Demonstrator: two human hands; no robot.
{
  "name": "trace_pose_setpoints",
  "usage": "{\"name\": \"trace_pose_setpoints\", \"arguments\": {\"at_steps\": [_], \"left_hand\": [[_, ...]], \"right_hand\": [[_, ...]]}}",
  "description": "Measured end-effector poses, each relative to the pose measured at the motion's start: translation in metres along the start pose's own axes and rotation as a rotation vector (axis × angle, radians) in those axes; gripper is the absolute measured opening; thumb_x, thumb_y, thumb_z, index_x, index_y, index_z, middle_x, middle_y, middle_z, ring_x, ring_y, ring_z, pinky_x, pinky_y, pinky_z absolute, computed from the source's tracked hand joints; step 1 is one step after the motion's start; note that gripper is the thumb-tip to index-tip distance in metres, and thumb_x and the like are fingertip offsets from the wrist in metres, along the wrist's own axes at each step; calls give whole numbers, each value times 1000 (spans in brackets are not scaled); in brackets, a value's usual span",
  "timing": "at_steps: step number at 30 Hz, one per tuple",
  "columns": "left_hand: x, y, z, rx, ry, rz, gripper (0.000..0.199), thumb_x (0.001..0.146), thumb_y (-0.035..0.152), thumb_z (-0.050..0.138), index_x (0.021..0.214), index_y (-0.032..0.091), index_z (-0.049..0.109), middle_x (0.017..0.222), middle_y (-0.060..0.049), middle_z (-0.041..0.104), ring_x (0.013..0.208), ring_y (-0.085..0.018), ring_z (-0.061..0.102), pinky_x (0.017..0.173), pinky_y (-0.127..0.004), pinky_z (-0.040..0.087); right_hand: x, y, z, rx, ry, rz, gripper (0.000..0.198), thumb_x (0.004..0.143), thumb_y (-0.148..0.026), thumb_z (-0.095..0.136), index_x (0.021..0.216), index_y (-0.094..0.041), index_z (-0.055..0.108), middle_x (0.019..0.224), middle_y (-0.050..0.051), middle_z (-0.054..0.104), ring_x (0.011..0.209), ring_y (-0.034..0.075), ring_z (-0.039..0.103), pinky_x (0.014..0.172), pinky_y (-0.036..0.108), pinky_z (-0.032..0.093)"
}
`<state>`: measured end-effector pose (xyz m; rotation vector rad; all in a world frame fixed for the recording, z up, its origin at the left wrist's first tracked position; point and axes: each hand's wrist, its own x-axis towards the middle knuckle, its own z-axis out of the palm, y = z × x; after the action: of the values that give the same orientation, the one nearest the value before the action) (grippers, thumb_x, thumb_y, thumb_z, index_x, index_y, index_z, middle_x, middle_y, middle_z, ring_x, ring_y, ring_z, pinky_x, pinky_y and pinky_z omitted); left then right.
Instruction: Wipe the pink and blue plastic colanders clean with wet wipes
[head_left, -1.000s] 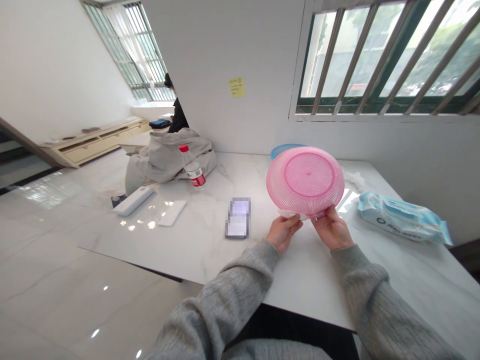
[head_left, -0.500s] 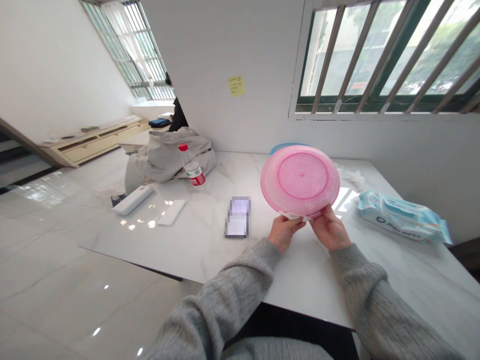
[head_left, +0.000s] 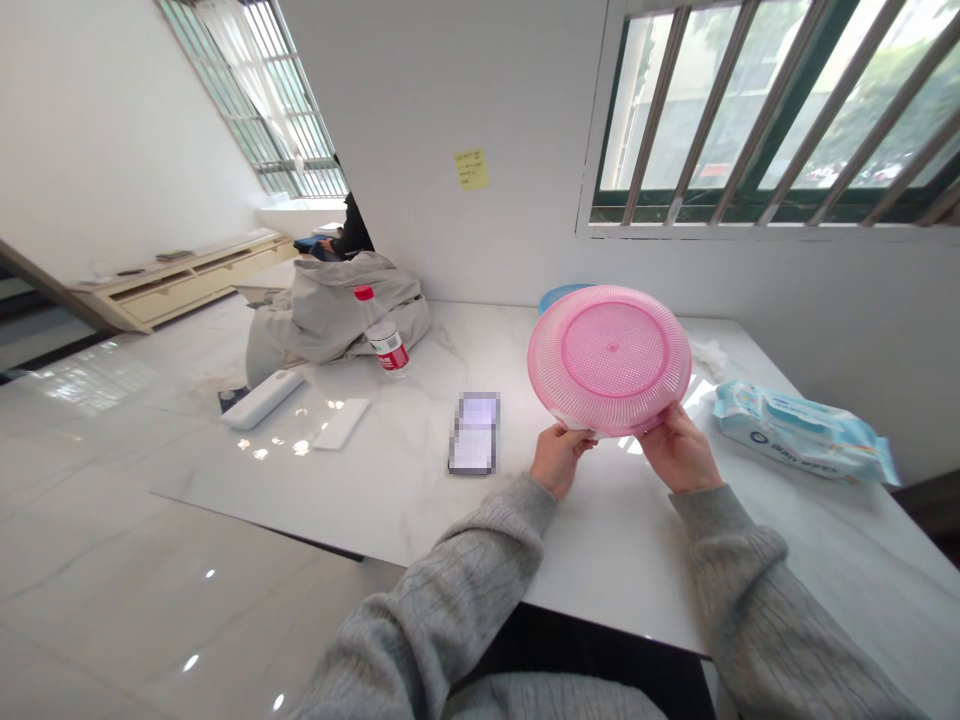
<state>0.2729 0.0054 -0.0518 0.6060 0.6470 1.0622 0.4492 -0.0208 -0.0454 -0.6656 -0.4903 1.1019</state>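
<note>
A round pink mesh plastic basket [head_left: 611, 350] is held up above the table, its flat underside tilted toward me. My left hand [head_left: 556, 461] is closed at its lower left rim, where a bit of white wipe or tissue [head_left: 582, 432] shows between fingers and rim. My right hand [head_left: 681, 450] grips the lower right rim, thumb on the near side and the other fingers partly hidden behind the basket. Behind it, the edge of a blue round plastic item [head_left: 561, 296] peeks out near the wall.
A wipes pack [head_left: 806, 430] lies on the white table [head_left: 420, 500] at right, crumpled white tissue [head_left: 709, 354] behind it. Leftward are a phone [head_left: 474, 434], a flat white object [head_left: 341, 424], a long white case [head_left: 264, 400], a red-capped bottle [head_left: 384, 335] and grey cloth [head_left: 322, 310]. Another person [head_left: 352, 232] is farther back.
The basket has shifted slightly right and tilted a little. My right hand has moved right and slightly up along with its rim; my left hand has moved slightly left.
</note>
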Motion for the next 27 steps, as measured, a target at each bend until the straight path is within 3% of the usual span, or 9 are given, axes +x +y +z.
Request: {"name": "trace_pose_setpoints", "arguments": {"at_steps": [14,19,21,24,27], "left_hand": [[-2,4,1,61,-57,-10,13,57,14,75,68,12,69,66,-3,65,60,-11,56,66,-28,43],[-2,4,-1,54,-85,-51,16,60,15,76,73,11,69,69,-2,65,61,-10,56,66,-27,44],[-1,4,-2,16,-68,-67,17,60,14,77,74,12,68,68,-1,65,60,-9,56,66,-26,45],[0,6,-3,-59,-39,-81,20,58,12,79,76,12,68,72,-1,67,63,-9,59,67,-24,47],[2,7,-1,-140,-23,-63,24,58,9,81,78,12,70,78,-2,70,68,-9,61,70,-23,49]], "right_hand": [[12,-35,-23,-158,7,-28,15,91,-23,66,98,-28,77,99,-5,79,87,10,72,83,19,61],[14,-44,-30,-182,39,-23,17,94,-27,65,106,-31,76,110,-5,78,99,10,71,87,18,59],[12,-40,-25,-166,52,-9,18,97,-39,63,108,-33,76,118,-5,76,108,12,70,91,21,59],[7,-28,-14,-150,-24,94,39,97,-65,54,110,-35,75,121,-2,75,112,19,70,98,35,60],[-1,-14,-3,-177,-150,208,32,93,-62,60,106,-36,74,113,-1,76,107,23,71,102,48,58]]}}
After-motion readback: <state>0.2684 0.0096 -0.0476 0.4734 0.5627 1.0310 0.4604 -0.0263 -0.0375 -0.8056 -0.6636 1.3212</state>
